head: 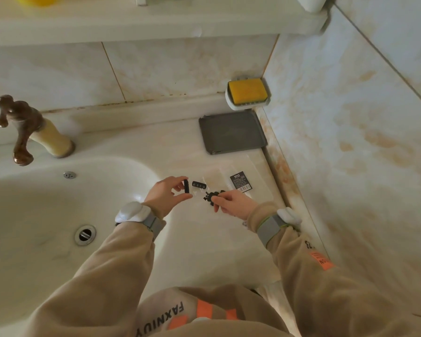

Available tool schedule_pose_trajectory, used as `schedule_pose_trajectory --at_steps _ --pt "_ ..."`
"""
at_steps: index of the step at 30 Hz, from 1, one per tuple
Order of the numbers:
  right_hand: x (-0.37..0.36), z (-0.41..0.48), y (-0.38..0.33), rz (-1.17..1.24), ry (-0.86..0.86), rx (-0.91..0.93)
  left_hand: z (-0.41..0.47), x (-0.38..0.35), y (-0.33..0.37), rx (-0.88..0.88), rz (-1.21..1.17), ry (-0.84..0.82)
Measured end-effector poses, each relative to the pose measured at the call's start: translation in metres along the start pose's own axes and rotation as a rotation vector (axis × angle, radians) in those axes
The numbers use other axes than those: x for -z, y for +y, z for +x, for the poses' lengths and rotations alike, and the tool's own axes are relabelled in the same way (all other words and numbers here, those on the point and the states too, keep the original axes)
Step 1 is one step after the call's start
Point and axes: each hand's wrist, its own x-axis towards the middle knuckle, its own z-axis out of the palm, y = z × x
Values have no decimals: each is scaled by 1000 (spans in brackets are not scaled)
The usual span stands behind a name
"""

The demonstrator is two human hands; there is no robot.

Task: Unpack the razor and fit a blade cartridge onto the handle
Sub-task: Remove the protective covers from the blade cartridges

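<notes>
My left hand [167,195] pinches a small black blade cartridge [186,186] between thumb and fingers, held upright above the counter beside the basin. My right hand [233,204] grips the black razor handle [210,197], whose head end points left toward the cartridge, a short gap apart. A second black cartridge [199,184] lies on the counter just behind, between the two hands. The clear plastic packaging [250,171] with a black label [240,181] lies flat on the counter beyond my right hand.
A white basin [46,215] with a drain fills the left. A brown tap [22,127] stands at the back left. A grey pad [232,132] and a soap dish with a yellow sponge [248,90] sit at the back right by the tiled wall.
</notes>
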Motion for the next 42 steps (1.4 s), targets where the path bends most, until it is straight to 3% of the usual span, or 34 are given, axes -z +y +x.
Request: schedule_pose_trajectory --at_steps 13,23,34,42 --pt "13 -10 13 -58 -12 -52 93 9 34 96 95 -75" --pt "25 8 3 -52 125 -64 158 -2 46 113 191 -87" --pt "30 13 -5 -46 152 -96 186 -20 37 146 249 -93" --pt "30 11 -6 -6 171 -123 180 -13 39 138 163 -133"
